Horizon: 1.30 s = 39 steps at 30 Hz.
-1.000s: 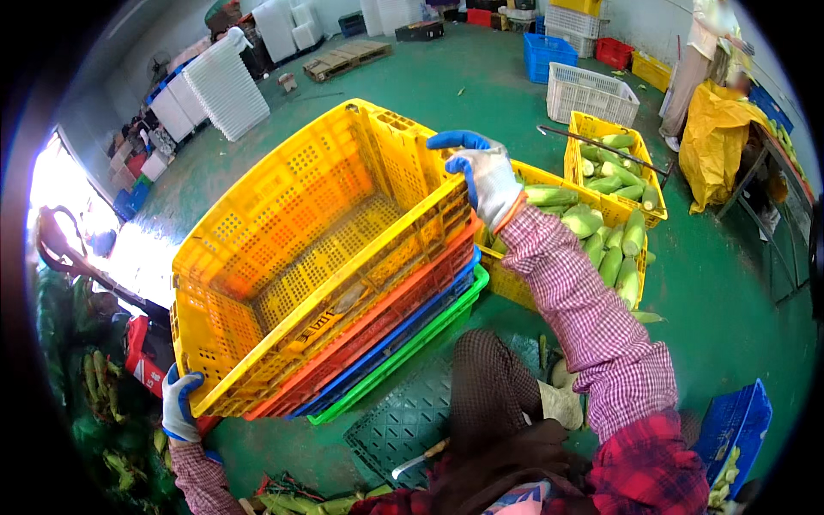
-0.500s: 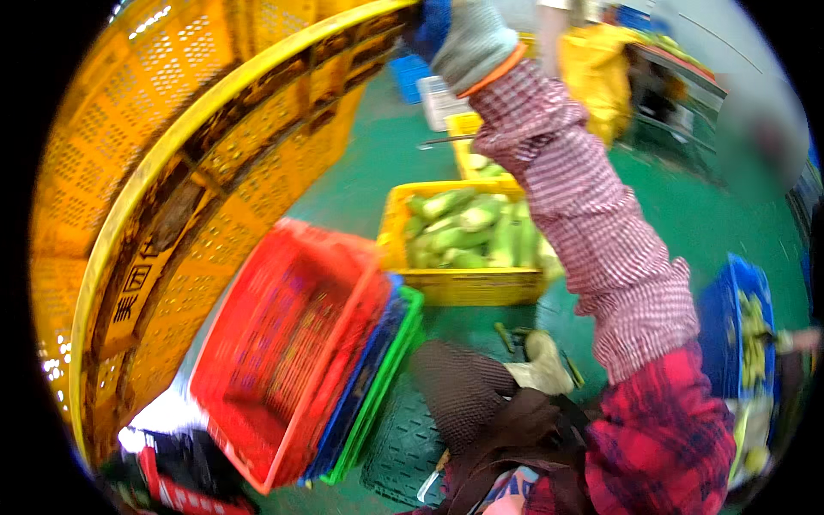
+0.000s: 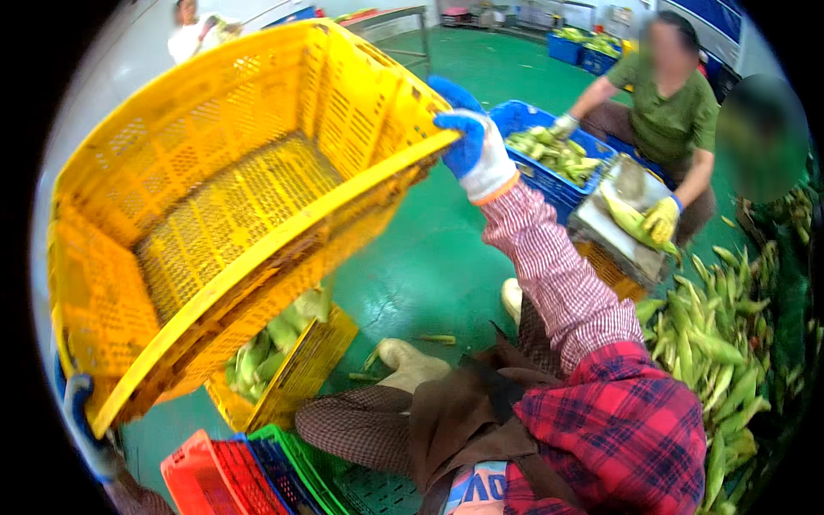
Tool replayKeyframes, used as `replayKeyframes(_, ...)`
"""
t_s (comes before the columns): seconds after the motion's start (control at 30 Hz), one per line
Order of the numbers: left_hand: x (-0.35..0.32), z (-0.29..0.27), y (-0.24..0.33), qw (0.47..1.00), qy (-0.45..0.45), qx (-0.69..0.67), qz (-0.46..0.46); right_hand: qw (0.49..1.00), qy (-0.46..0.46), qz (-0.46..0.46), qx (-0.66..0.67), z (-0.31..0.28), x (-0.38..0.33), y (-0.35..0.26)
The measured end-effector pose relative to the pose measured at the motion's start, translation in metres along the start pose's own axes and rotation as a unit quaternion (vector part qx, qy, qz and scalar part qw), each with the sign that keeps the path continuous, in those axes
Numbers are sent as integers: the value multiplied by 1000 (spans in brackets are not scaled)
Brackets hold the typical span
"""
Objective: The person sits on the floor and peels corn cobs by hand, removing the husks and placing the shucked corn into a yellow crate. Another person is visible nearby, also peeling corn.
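Note:
A large yellow plastic crate [image 3: 223, 112] with perforated walls hangs tilted in front of me, its mesh bottom showing bare. My right hand [image 3: 475, 148], in a white and blue glove, is closed round the crate's right rim. At the crate's near left corner my left hand [image 3: 84, 421], also gloved, grips the edge; its fingers are partly hidden by the crate and the picture's rim. Below stands another yellow crate [image 3: 316, 373] filled with green ears of corn [image 3: 262, 360], partly covered by the raised one.
By my legs stand tilted red [image 3: 196, 476], blue and green [image 3: 296, 459] crates. At right, a co-worker [image 3: 674, 112] holds an ear of corn [image 3: 631, 219] over a board, beside a blue crate [image 3: 536, 190] of corn. A corn pile [image 3: 717, 343] lies nearby. Another person [image 3: 187, 39] is far left.
The raised yellow crate has tipped so its inside now faces me, and my right hand has come lower. My view has turned right, bringing the co-worker and corn pile into sight.

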<state>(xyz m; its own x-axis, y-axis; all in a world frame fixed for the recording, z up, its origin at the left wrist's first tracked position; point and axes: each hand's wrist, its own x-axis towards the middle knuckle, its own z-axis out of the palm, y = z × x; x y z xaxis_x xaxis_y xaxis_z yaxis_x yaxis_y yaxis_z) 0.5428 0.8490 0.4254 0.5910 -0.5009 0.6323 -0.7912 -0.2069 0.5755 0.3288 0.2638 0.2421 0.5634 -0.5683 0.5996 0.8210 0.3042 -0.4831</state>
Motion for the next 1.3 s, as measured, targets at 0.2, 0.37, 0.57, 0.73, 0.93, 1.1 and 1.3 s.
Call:
replayKeyframes(0.2, 152, 177, -65, 957, -193, -183, -112, 960, 223, -111, -129, -118, -104, -61)
replayKeyframes(0.37, 254, 341, -115, 901, -356, -215, -123, 883, 366, -171, -239, -155, -150, -88)
replayKeyframes(0.57, 272, 520, -204, 780, -275, -543, -146, 826, 479, -179, -238, -191, -175, -48)
replayKeyframes(0.73, 84, 688, -213, 661, -369, -460, -464, 723, 594, -48, -351, -234, -231, 70)
replayKeyframes(0.93, -20, 807, -207, 425, -330, -611, -580, 754, 557, 83, -339, -249, -244, 101)
replayKeyframes(1.1, -20, 872, -169, 764, -240, -337, -496, 776, 564, 108, -261, -275, -235, 69)
replayKeyframes(1.3, -84, 905, -77, 773, -305, -193, -522, 779, 574, -18, -253, -312, -288, 4)
